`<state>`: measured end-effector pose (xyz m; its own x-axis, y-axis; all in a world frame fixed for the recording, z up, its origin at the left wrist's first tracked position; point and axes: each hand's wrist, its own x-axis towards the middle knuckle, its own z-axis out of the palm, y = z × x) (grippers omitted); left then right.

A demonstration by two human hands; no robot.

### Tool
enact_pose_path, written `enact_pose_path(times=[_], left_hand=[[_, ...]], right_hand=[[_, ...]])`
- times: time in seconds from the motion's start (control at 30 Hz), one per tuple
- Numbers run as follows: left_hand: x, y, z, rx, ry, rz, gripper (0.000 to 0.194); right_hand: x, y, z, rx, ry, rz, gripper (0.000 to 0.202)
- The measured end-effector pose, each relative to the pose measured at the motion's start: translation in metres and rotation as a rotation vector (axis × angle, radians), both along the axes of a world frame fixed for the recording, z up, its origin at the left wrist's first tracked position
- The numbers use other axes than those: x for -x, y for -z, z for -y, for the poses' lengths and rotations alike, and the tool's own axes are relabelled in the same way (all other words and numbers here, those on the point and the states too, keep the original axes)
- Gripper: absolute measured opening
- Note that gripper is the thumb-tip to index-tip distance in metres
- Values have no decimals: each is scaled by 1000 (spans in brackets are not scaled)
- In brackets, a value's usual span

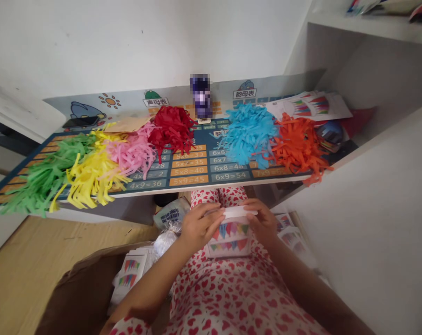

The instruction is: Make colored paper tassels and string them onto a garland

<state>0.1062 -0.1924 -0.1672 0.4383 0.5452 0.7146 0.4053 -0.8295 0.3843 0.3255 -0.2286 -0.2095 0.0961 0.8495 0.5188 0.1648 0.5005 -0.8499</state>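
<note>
Over my lap, both hands hold a flat white packet (228,244) printed with rows of colourful tassels. My left hand (202,225) pinches the packet's upper left edge between thumb and fingers. At the upper right edge, my right hand (263,221) is closed on the same packet. A plain white strip (237,212) runs along its top between the two hands; whether it is a folded flap I cannot tell. Whatever may be inside the packet is hidden.
Green (53,170), yellow (95,174), pink (134,151), red (172,130), blue (249,132) and orange (299,146) paper fringes lie on the desk (190,170). Printed packets (311,109) rest at its back right. A cardboard box (81,288) with more packets (130,270) stands at lower left.
</note>
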Motion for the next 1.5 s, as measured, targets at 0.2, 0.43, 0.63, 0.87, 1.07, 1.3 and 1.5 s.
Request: enact_pose_path(times=[0.2, 0.43, 0.63, 0.87, 1.07, 1.3, 1.5], left_hand=[[-14, 7, 21, 550, -291, 426, 28], [-14, -2, 30, 879, -257, 517, 19], [-13, 1, 32, 802, -127, 508, 17], [-22, 17, 31, 553, -116, 609, 35], [-19, 10, 30, 482, -138, 472, 8], [-15, 7, 25, 374, -121, 466, 13], [-14, 4, 24, 390, -97, 405, 5]], right_hand=[[2, -7, 3, 119, 102, 10, 9], [-2, -14, 5, 267, 177, 43, 15], [-6, -16, 2, 218, 56, 64, 12], [-11, -26, 1, 196, -47, 148, 12], [-19, -38, -4, 143, -113, 270, 12], [-23, -45, -10, 85, -149, 368, 15], [-22, -53, -12, 52, -241, 436, 24]])
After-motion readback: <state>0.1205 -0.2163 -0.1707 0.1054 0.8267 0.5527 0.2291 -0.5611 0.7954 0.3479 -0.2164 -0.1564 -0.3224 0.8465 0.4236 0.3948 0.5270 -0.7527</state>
